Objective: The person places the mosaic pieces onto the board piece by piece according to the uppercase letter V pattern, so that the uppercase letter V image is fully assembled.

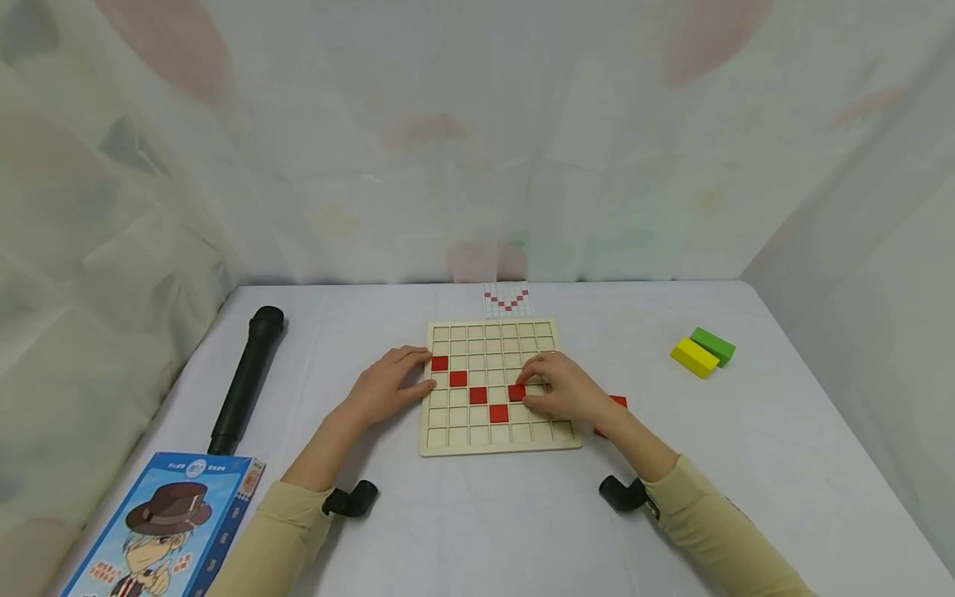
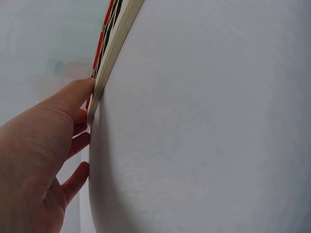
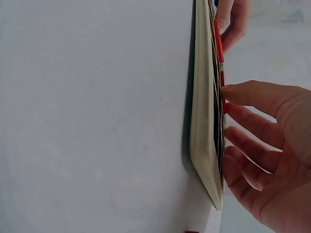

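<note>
A pale wooden grid board lies flat in the middle of the table. Four-sided red tiles sit in its cells, stepping down from a tile at the left edge to the lowest tile. One cell up and to the right of that lowest one is another red tile, which my right hand pinches at its edges with thumb and index finger. My left hand rests at the board's left edge, fingers spread, thumb touching the rim in the left wrist view.
Behind the board lies a small card printed with a red V pattern. More red tiles lie right of the board, partly behind my right forearm. Yellow and green blocks sit farther right. A black cylinder and blue box stand left.
</note>
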A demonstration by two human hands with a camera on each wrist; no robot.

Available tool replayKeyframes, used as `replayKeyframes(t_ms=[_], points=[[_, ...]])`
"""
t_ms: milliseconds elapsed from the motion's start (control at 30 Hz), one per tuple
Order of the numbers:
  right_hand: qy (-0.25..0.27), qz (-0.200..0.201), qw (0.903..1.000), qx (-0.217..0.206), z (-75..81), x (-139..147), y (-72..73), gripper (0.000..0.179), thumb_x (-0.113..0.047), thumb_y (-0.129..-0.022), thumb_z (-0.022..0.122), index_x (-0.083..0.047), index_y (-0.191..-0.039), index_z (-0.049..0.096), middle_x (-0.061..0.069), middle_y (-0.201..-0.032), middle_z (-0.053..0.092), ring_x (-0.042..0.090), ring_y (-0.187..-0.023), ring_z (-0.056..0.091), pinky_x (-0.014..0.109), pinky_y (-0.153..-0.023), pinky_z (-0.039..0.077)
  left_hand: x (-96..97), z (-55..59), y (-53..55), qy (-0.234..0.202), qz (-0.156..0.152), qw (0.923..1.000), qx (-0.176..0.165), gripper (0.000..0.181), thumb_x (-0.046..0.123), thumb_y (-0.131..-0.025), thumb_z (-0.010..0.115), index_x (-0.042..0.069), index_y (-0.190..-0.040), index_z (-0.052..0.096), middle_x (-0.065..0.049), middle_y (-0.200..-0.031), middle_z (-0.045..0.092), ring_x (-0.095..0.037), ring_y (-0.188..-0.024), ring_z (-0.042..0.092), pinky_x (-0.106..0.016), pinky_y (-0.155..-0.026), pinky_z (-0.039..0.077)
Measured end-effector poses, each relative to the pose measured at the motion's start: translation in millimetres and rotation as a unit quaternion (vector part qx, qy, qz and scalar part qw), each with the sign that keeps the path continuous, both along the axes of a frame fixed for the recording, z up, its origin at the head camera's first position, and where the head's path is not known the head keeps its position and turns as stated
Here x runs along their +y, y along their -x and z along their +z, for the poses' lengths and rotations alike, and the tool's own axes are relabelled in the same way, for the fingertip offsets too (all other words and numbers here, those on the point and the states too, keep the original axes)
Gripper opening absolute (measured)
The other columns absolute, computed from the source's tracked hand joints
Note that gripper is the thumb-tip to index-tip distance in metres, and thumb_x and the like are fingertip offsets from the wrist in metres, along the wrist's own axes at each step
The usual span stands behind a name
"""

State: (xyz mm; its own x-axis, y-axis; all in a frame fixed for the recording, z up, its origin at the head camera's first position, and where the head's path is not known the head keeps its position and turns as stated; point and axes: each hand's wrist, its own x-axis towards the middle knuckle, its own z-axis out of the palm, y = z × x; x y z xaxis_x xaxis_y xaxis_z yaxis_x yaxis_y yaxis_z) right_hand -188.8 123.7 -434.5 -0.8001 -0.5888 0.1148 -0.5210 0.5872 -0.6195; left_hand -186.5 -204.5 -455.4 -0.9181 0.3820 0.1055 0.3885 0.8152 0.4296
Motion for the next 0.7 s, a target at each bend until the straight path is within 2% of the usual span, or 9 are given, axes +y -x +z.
replayKeyframes(t_ms=[133, 233, 333, 467, 700], points=[[0.003, -0.005, 1.0, -0.007, 0.2, 2.0, -1.8, 0.021, -0.013, -0.084, 0.076, -0.007, -0.103, 0.071, 0.006, -0.116, 0.062, 0.03, -0.118, 0.051, 0.046, -0.103, 0.04, 0.4, -0.1, -0.5, 0.001, 0.002, 1.0, -0.004, 0.056, 0.041, -0.092, 0.067, 0.009, -0.137, 0.055, -0.007, -0.141, 0.051, -0.028, -0.134, 0.042, -0.051, -0.104, 0.04], [0.012, -0.025, 0.9994, -0.021, 0.5, 6.6, -3.0, 0.02, -0.015, -0.085, 0.074, -0.009, -0.105, 0.071, 0.004, -0.117, 0.063, 0.029, -0.119, 0.051, 0.046, -0.103, 0.04, 0.7, -0.4, -0.5, 0.002, 0.004, 1.0, -0.007, 0.056, 0.041, -0.092, 0.067, 0.01, -0.137, 0.055, -0.007, -0.141, 0.051, -0.028, -0.134, 0.042, -0.051, -0.104, 0.04], [0.024, -0.04, 0.9986, -0.026, 1.0, 14.6, -3.7, 0.018, -0.015, -0.087, 0.072, -0.011, -0.105, 0.071, 0.002, -0.115, 0.064, 0.026, -0.112, 0.054, 0.043, -0.095, 0.045, 1.1, -0.5, -0.5, 0.003, 0.005, 1.0, -0.006, 0.056, 0.041, -0.092, 0.067, 0.009, -0.137, 0.055, -0.007, -0.141, 0.051, -0.028, -0.134, 0.042, -0.051, -0.104, 0.04], [0.034, -0.049, 0.998, -0.021, 1.3, 31.1, -5.6, 0.016, -0.015, -0.09, 0.07, -0.01, -0.105, 0.071, 0.002, -0.112, 0.066, 0.022, -0.1, 0.058, 0.038, -0.081, 0.051, 1.6, 0.2, -0.6, 0.005, 0.006, 0.9999, -0.008, 0.057, 0.041, -0.092, 0.067, 0.009, -0.137, 0.055, -0.007, -0.141, 0.051, -0.028, -0.134, 0.042, -0.051, -0.104, 0.04], [0.012, -0.091, 0.9956, -0.018, 1.4, 70.2, -11.2, 0.014, -0.014, -0.091, 0.068, -0.013, -0.104, 0.071, 0.001, -0.109, 0.067, 0.022, -0.098, 0.057, 0.035, -0.078, 0.053, 1.1, 0.0, -0.4, 0.006, 0.005, 0.9999, -0.007, 0.057, 0.04, -0.092, 0.067, 0.009, -0.138, 0.054, -0.007, -0.142, 0.051, -0.029, -0.134, 0.042, -0.051, -0.104, 0.04]])
